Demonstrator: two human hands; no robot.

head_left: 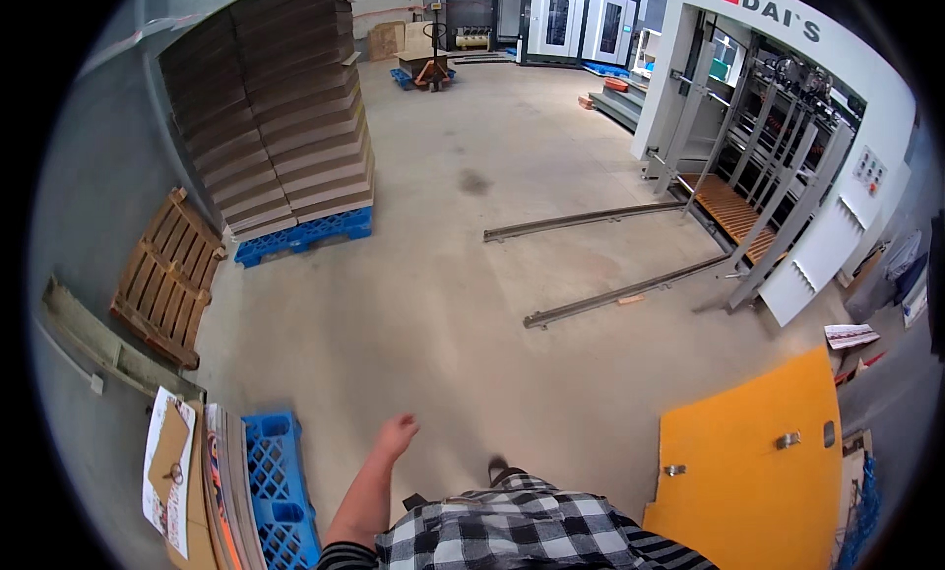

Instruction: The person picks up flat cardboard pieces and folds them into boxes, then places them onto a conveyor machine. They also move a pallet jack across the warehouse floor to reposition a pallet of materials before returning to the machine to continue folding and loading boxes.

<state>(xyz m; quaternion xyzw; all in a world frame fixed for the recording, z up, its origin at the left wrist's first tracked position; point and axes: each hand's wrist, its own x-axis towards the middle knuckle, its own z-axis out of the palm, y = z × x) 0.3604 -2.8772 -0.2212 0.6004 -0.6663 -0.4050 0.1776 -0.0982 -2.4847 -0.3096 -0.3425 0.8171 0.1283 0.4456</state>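
My left hand (399,435) hangs out in front of my left side above the bare concrete floor (433,304). Its fingers look loosely curled in, and nothing shows in them. It touches nothing. The closest thing to it is a blue plastic pallet (276,472) standing off to the left, beside upright cardboard sheets (219,481). My right hand is out of the picture; only a striped sleeve (664,550) shows on that side. One dark shoe (498,467) peeks out below a black-and-white checked garment (492,531).
A tall cardboard stack (295,127) stands on a blue pallet (315,233) at the far left, near a leaning wooden pallet (169,280). Two floor rails (581,221) lead to a large white machine (679,68). A yellow panel (738,472) is near right; a pallet jack (434,53) stands far back.
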